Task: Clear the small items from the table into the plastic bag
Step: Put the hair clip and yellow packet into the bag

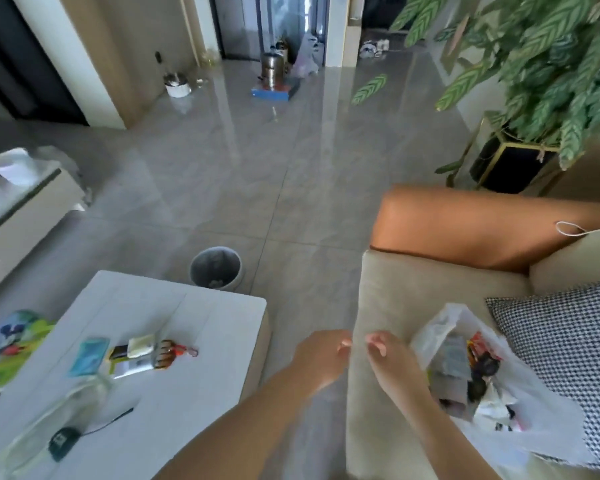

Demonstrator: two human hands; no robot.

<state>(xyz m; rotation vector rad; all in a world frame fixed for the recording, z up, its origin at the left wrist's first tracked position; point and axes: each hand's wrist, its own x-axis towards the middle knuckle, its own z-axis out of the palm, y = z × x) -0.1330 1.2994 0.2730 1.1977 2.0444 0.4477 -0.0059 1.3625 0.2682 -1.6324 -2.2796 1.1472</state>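
The plastic bag (520, 407), thin, translucent and crumpled, lies open on the beige sofa seat (395, 306) against a black-and-white checked cushion (565, 348). Inside it sits a jumble of small packets, dark round bits and a red-and-yellow wrapper; any print on them is too blurred to read. The right hand (392, 358) hovers just beside the bag's mouth, its grip loose and holding nothing. The left hand (321, 358) hangs close by over the gap between sofa and bench, fingers relaxed, also holding nothing. On the white, smooth-topped bench (201, 410) small items remain: a teal sachet (89, 355), a cream and dark tube pack (136, 356), an orange-brown keychain (170, 353), and a dark round gadget with a cord (65, 441). A round grey waste bin (216, 267) stands on the glossy tiled floor beyond the bench.
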